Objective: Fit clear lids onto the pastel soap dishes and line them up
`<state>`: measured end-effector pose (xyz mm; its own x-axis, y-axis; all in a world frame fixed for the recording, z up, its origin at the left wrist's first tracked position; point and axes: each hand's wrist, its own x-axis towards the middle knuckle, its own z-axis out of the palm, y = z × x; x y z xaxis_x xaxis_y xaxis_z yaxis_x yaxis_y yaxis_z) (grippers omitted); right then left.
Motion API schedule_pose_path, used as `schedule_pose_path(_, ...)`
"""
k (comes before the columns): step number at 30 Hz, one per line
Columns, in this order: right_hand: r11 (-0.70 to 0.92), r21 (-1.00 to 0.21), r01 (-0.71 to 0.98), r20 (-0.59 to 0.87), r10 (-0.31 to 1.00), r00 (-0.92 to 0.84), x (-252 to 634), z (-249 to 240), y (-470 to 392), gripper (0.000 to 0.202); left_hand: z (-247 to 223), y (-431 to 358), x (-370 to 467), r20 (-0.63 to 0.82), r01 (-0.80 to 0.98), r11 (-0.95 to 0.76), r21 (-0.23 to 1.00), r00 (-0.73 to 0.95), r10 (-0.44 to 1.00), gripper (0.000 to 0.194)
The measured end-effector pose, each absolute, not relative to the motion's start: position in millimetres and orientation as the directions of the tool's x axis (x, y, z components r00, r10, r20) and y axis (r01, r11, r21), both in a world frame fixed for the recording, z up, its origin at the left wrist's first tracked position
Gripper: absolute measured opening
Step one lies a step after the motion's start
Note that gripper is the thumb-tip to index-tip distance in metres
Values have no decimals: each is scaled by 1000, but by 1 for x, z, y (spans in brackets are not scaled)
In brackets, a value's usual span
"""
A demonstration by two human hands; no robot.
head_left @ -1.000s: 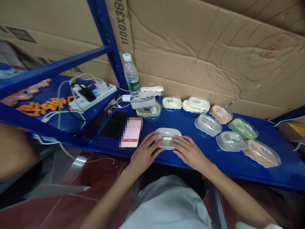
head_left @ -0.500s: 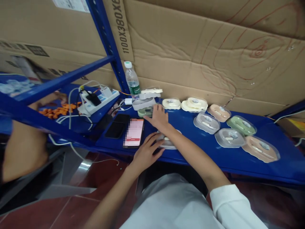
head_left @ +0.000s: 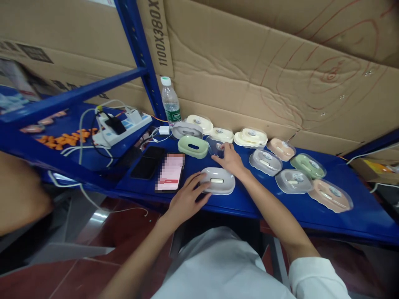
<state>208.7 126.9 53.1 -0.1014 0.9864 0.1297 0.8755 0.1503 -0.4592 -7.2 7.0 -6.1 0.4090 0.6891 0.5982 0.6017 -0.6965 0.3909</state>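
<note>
A grey oval dish [head_left: 225,176] with a white bar-shaped piece [head_left: 217,180] in its middle lies near the front edge of the blue shelf. My left hand [head_left: 190,195] rests at its left side, fingers spread and touching the rim. Behind the dish, my right hand [head_left: 230,157] grips a clear plastic lid [head_left: 215,146] with a round label, its fingers bent over the right part. Left of the lid sits a green oval dish [head_left: 193,147] with a slot in it. A grey dish [head_left: 187,130] stands behind the green one.
Lidded dishes in cream [head_left: 252,137], grey [head_left: 293,181], green [head_left: 308,165] and pink [head_left: 332,195] spread along the right. Two phones [head_left: 170,172] lie left, near a water bottle [head_left: 171,101]. Beyond the blue frame are a power strip [head_left: 124,131], orange pieces [head_left: 67,139] and another person's limb [head_left: 21,193].
My right hand has moved right from the green dish and now holds the clear lid. The grey dish in front shows fully. The other person's hand has left the orange pieces.
</note>
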Motion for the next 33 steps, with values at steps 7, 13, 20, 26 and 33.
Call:
schedule_pose_path(7, 486, -559, 672, 284, 874, -395, 268, 60, 70, 51, -6, 5, -9, 528, 614, -617, 492, 353, 773, 51)
schedule_pose_path(13, 655, -561, 506, 259, 719, -645, 283, 51, 27, 60, -6, 6, -10, 447, 603, -534, 592, 306, 841, 74)
schedule_pose_path(20, 769, -336, 544, 370, 639, -674, 275, 35, 20, 62, -9, 9, -12, 462, 576, -563, 592, 330, 823, 60)
schedule_pose_path(26, 743, -328, 583, 350, 669, -656, 272, 33, 12, 68, -12, 9, -13, 452, 583, -555, 593, 330, 829, 59)
schedule_pose_path(33, 667, -357, 654, 378, 744, -551, 291, 28, -5, 66, -13, 6, -12, 425, 627, -535, 566, 334, 841, 68)
